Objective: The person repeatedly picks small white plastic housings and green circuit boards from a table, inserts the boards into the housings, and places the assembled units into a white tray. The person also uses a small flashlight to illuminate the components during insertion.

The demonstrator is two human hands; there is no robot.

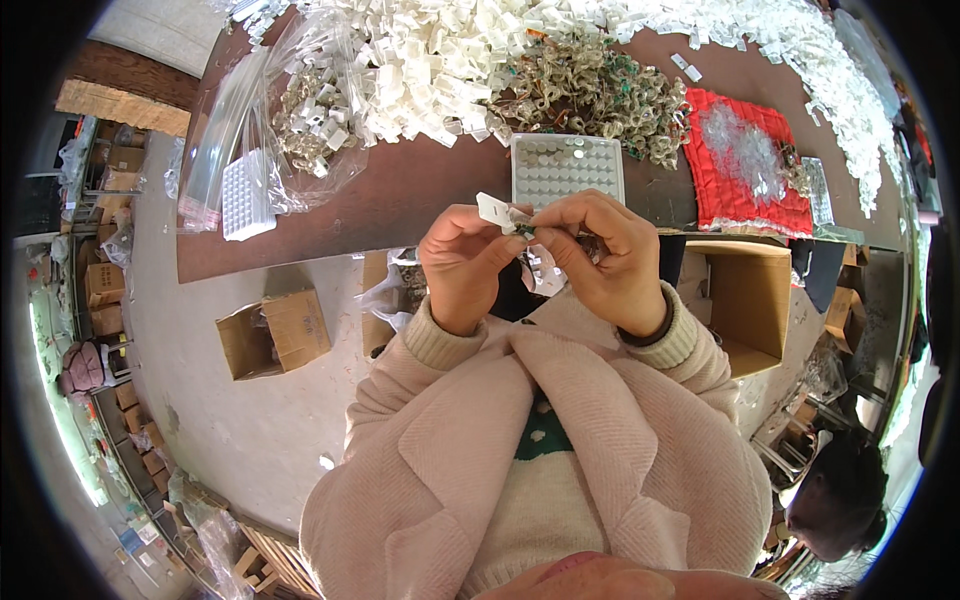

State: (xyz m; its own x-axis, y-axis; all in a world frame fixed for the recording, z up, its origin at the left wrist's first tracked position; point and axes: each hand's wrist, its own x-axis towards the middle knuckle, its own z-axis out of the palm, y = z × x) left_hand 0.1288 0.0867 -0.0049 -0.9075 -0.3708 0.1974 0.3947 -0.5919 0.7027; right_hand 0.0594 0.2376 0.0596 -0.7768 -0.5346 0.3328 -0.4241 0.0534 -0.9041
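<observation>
Near the table's front edge, my two hands meet with their fingertips pinched together. My left hand (466,262) grips a small white plastic card (493,211) with a dark slit in it. Close beside it, my right hand (600,250) pinches a small dark-green piece (524,230), partly hidden by the fingertips. Whether that piece is fastened to the card I cannot tell. Just beyond my right hand lies a white tray (520,150) with rows of round pale pieces in its hollows.
A large heap of white plastic pieces (430,75) covers the far table, with tangled small metallic and green trinkets (600,95) beside it. A red cloth (704,160) holds clear pieces. Left are a dimpled white tray (248,198) and clear bags (220,140). Cardboard boxes (300,330) stand below.
</observation>
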